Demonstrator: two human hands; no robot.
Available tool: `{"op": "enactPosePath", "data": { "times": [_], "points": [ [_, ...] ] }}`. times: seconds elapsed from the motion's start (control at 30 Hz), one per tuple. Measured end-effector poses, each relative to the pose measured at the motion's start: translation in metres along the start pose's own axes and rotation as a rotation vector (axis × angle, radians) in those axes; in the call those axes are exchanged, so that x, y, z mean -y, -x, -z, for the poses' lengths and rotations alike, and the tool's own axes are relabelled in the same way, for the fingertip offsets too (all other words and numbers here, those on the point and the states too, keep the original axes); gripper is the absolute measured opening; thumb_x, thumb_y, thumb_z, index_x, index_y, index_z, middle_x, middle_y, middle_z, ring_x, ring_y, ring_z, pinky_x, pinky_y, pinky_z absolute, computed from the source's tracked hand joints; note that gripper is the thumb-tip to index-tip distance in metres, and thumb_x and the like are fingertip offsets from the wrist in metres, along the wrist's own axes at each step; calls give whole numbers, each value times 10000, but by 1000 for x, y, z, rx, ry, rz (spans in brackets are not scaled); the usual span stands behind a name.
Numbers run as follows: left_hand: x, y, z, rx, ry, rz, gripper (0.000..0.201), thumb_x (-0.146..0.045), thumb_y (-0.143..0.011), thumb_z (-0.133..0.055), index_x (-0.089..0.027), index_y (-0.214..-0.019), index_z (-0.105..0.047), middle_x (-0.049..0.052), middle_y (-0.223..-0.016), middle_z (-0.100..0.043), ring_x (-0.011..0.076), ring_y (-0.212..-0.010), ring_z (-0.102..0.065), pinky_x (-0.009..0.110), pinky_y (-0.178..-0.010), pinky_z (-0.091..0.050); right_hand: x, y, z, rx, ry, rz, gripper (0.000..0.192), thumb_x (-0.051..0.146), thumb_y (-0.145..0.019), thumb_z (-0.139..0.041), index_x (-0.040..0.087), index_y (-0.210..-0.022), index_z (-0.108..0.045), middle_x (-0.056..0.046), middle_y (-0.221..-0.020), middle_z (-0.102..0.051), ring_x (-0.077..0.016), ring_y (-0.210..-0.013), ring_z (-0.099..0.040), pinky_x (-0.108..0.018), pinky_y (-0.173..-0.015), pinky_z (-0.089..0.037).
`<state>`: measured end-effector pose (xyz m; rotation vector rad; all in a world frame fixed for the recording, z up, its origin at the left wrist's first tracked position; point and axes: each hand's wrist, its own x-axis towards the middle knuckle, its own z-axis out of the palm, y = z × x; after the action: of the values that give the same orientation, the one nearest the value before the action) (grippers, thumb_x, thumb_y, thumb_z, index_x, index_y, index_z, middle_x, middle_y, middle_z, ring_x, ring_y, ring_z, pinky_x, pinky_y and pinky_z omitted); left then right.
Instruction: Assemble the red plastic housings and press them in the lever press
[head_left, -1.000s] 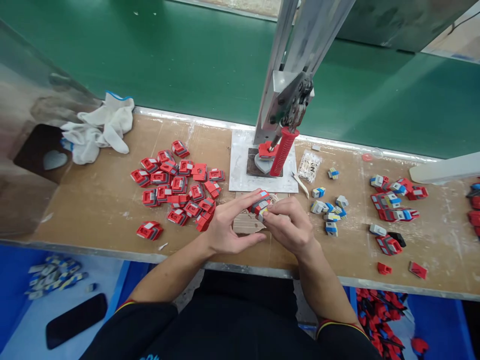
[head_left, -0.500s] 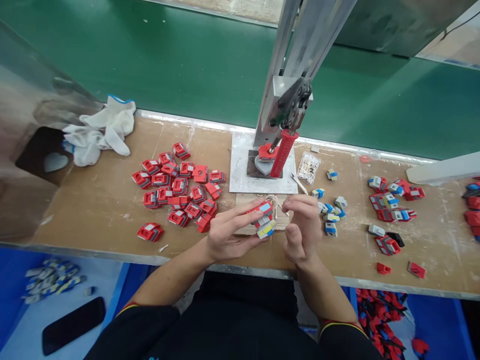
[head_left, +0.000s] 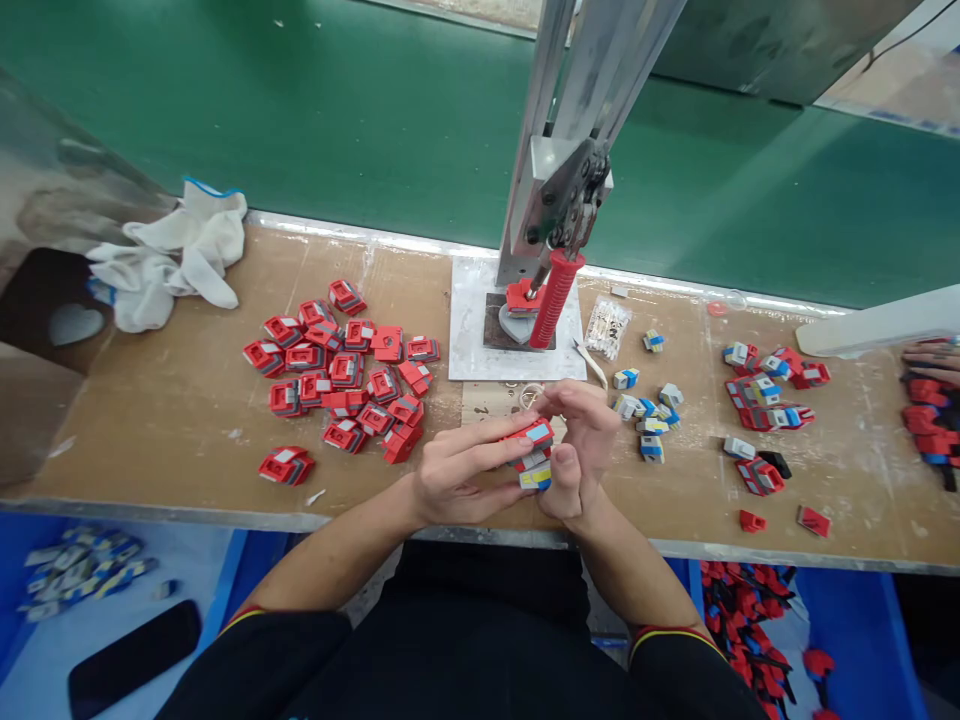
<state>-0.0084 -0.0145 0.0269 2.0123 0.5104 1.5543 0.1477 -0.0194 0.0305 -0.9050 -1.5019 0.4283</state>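
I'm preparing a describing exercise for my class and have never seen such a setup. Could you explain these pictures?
No robot here: a person works with bare hands, seen by a head-worn camera looking forward and down. The left hand holds a red-and-grey piece, with a white, blue and yellow part at its lower end. The right hand is curled close beside them; whether it touches them is hard to tell. On the brown table, red pieces lie grouped to the left, small white-and-blue pieces to the right. Between these groups stands a lever device with a red handle.
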Motion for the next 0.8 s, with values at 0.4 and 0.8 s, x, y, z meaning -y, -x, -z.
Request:
{"op": "enactPosePath", "data": {
  "times": [0.4, 0.8],
  "points": [
    [-1, -1, 0, 5, 77, 102, 620, -197, -850, -867, -196, -1430, -649, 158, -1263, -790, 248, -1130, -797, 293, -927, -690, 0, -8, 8, 282, -141, -42, 428, 553, -1077, -308, 232, -1134, -586, -61, -971, -615, -220, -818, -620, -394, -700, -536],
    [4, -1, 5, 48, 131, 123, 565, -387, -904, -824, -217, -1418, -665, 156, -1209, -808, 248, -1089, -808, 308, -933, -681, 2, -17, 19, 434, -167, -61, 448, 541, -1086, -260, 235, -1129, -585, -72, -1008, -675, -231, -897, -690, -411, -757, -577]
  ]
}}
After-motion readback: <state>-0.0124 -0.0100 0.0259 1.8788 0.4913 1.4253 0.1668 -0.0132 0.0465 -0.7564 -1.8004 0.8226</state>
